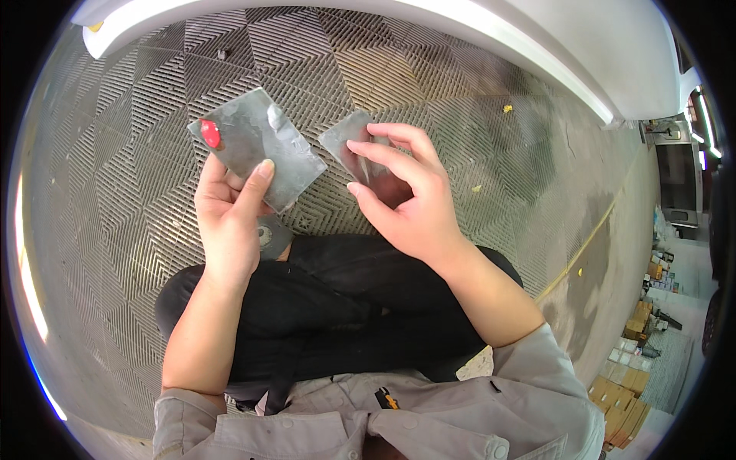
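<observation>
The left hand point(230, 215) pinches a big grey plate point(264, 142) with a red blob point(210, 134) on it; the half-curled right hand point(418, 195) holds a small grey plate point(343, 138)

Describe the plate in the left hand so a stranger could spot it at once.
Find the black trousers at the lower middle, then the grooved floor above them. Over it, the left hand holds a flat grey plate, turned like a diamond. Unlike the grey piece in the right hand, it carries a bright red blob near its left corner.
</observation>
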Tool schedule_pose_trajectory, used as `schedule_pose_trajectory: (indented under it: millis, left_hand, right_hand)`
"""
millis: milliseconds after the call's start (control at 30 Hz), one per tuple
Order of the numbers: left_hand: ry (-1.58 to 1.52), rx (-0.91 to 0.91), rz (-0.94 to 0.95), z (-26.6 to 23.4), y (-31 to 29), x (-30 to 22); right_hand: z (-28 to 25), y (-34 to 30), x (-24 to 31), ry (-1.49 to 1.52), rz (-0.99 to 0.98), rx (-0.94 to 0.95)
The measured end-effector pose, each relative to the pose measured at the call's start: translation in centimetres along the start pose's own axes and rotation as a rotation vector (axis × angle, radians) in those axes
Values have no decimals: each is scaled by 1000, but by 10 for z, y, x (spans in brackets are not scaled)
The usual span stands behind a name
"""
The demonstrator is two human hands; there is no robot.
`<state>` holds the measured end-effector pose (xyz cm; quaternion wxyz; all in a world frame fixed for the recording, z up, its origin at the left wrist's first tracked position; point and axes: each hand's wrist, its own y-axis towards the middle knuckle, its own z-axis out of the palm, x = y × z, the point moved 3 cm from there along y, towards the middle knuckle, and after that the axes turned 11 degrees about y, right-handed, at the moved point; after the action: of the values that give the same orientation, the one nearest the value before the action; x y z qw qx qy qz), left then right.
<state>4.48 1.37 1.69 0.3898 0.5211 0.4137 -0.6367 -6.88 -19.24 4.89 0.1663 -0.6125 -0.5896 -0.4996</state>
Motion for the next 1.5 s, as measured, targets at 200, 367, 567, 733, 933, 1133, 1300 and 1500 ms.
schedule_pose_trajectory:
  millis: [200, 367, 567, 733, 933, 1133, 1300, 1500]
  left_hand:
    - [76, -9, 141, 5, -3, 1]
    - [29, 95, 33, 0, -3, -3]
    - [-206, 37, -40, 6, -2, 0]
    - [14, 70, 39, 0, -1, -1]
    - [76, 48, 161, 3, -4, 0]
    - [7, 87, 53, -1, -4, -3]
    - [-8, 55, 22, 0, -1, -4]
    - [-116, 39, -4, 0, 1, -4]
  right_hand:
    - [13, -2, 14, -17, -10, 192]
    - [5, -1, 13, 333, 69, 170]
    - [8, -1, -5, 192, 206, 142]
    - [-2, 1, -1, 158, 108, -38]
    - [14, 1, 9, 100, 41, 142]
    - [8, -3, 6, 317, 115, 122]
    - [12, -5, -4, 254, 178, 115]
    - [6, -5, -8, 128, 210, 97]
